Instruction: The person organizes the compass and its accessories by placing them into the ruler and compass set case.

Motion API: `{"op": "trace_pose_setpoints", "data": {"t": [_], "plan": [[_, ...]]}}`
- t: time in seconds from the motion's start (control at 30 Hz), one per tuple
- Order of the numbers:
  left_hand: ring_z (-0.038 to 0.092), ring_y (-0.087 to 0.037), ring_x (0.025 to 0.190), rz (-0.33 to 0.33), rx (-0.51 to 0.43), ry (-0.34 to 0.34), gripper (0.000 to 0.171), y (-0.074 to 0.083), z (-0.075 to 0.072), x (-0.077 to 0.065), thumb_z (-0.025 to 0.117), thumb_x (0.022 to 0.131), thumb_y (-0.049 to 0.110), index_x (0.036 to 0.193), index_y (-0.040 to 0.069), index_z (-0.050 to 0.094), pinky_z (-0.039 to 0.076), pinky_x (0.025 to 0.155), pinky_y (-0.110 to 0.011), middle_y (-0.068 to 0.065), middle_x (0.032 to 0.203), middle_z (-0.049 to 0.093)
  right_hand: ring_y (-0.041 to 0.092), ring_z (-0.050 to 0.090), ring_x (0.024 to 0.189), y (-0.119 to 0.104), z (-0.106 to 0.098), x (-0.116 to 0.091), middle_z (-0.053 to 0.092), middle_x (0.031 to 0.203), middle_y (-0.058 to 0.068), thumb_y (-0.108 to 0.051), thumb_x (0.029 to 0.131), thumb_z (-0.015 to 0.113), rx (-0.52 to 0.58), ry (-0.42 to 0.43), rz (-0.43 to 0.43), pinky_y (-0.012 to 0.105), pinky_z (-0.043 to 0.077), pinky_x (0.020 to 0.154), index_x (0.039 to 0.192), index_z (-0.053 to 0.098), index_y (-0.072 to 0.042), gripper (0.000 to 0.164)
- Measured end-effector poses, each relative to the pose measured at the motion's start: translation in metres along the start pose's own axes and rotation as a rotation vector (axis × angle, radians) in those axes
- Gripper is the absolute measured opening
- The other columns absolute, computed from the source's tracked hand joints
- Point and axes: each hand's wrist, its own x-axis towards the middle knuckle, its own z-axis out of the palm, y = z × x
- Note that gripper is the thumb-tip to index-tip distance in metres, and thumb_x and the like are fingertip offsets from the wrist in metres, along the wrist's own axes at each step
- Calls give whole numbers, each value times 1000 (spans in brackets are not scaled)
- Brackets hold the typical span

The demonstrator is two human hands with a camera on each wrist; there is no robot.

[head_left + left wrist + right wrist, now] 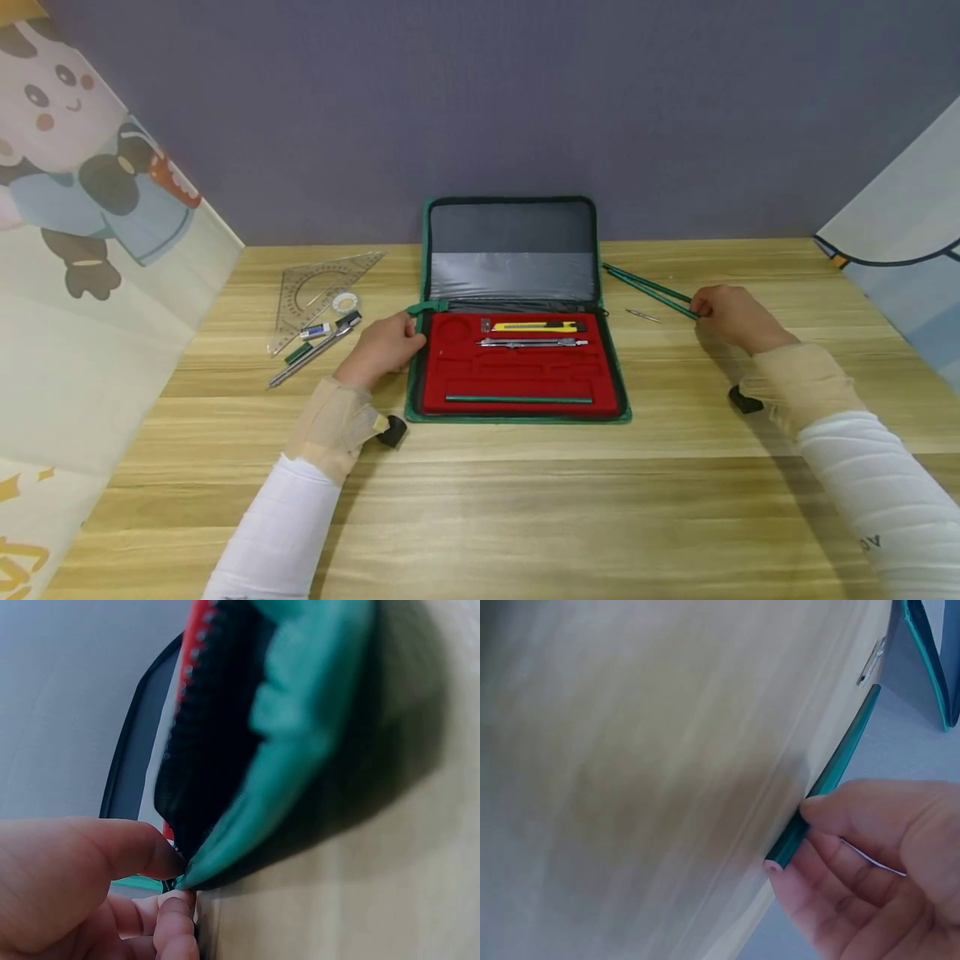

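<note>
An open green zip case [624, 408] lies on the wooden table with a red fitted tray [517, 372] inside. The tray holds a yellow box cutter [532, 327], a silver drawing instrument [532, 342] and a green pencil [517, 399]. My left hand [382, 346] pinches the case's left edge between thumb and fingers; in the left wrist view the green fabric edge [300, 750] rises from the fingertips. To the right of the case, my right hand [738, 317] pinches a green pencil [847, 746] near one end. Two green pencils [652, 288] show at that hand in the head view.
Left of the case lie a clear set square [288, 304], a white ring [345, 302], an eraser [315, 331], a short green piece [298, 352] and a silver compass [307, 360]. A small metal piece [642, 316] lies right of the case. A grey panel [510, 108] stands behind.
</note>
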Motion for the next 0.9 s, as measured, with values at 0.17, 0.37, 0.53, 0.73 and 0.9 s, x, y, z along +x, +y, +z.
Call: {"op": "trace_pose_setpoints", "data": {"t": [0.17,0.37,0.53,0.73,0.9], "plan": [[48,-17,54,0,1,0,14,0,0,0,46,88,20,85,7,46,40,56,-31,-3,58,49,32,55,78,-1,0,-1,59,83,16,4,78,54,7,-25,-18,47,44,67,91,54,5,13],[48,-17,53,-5,-1,1,14,-1,1,0,45,88,21,85,7,46,40,57,-32,-3,57,49,29,56,76,-2,2,-2,59,80,11,5,78,55,-6,-28,-59,45,45,66,88,54,3,10],[48,-18,53,-2,-4,4,14,-2,1,-1,45,88,21,84,7,47,40,57,-32,-3,56,49,29,57,78,-2,2,-3,60,82,11,4,79,56,6,-46,-77,45,46,67,89,54,3,10],[49,-17,52,1,-1,2,14,-2,1,-1,46,88,21,85,7,47,41,57,-32,-4,58,49,26,57,76,-2,2,-5,60,80,7,2,78,58,6,-43,-102,42,45,66,88,54,2,11],[49,-17,52,-4,-6,3,14,-1,1,1,45,88,21,86,7,47,41,58,-32,-4,58,50,24,57,76,-3,-1,-8,60,81,7,1,77,60,8,-37,-125,41,46,67,88,54,1,12]]}}
